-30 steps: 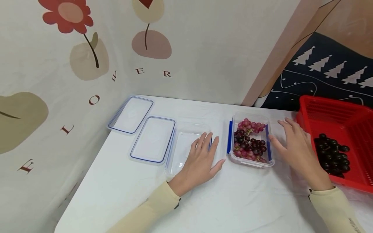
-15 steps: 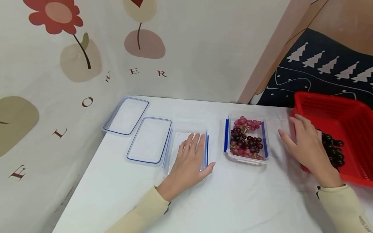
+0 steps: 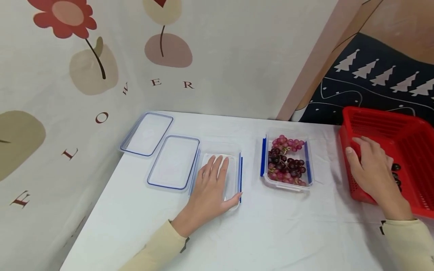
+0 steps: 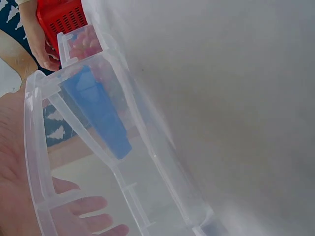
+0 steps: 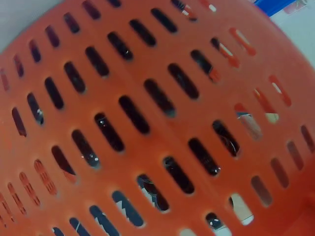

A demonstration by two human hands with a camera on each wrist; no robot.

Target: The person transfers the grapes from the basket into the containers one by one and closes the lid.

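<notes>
My left hand (image 3: 208, 192) is over a clear plastic container (image 3: 233, 177) with blue side clips, its fingers straight and spread. Through the clear wall in the left wrist view, those fingers (image 4: 93, 205) show beyond the blue clip (image 4: 98, 113). At the right, my right hand (image 3: 376, 173) reaches over the near left wall of a red basket (image 3: 418, 150), fingers loosely bent. Black grapes (image 3: 396, 167) inside it are mostly hidden behind that hand. The basket's slotted wall (image 5: 147, 128) fills the right wrist view, with dark shapes behind the slots.
Between the hands stands a second clear container (image 3: 288, 187) holding pink grapes (image 3: 288, 143) and dark red grapes (image 3: 294, 165). Two blue-edged lids lie at the left, a near lid (image 3: 174, 162) and a far lid (image 3: 147, 133). A printed cloth wall (image 3: 237, 75) rises behind the white table (image 3: 264, 226).
My right hand has moved rightward from beside the grape-filled container to over the red basket. My left hand has shifted slightly left and down over its container. The head view has turned a little.
</notes>
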